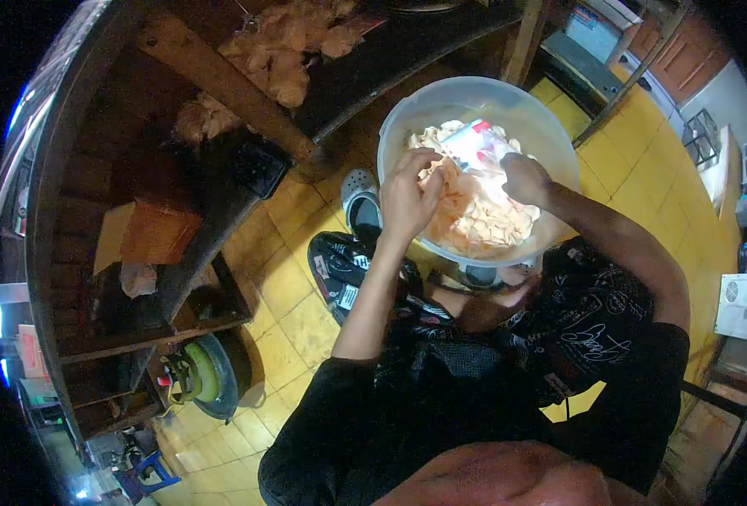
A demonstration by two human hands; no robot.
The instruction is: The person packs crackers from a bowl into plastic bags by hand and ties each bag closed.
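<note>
Grasping the edge of a printed plastic bag (pixel 477 152), the right grip (pixel 525 179) is inside a translucent plastic tub (pixel 552 126). The bag lies between the 2 grips, over pale chips (pixel 493 223). The left grip (pixel 413 196) has bent fingers at the chips; I cannot tell if it holds anything. Left of it, 1 grey clog (pixel 360 185) is on yellow floor tiles (pixel 287 291).

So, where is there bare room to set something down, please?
Bare yellow floor lies right of the tub, and between the green cylinder and patterned trousers. Inside the tub it's crowded: pale pieces, plastic bag, left hand, right hand.
</note>
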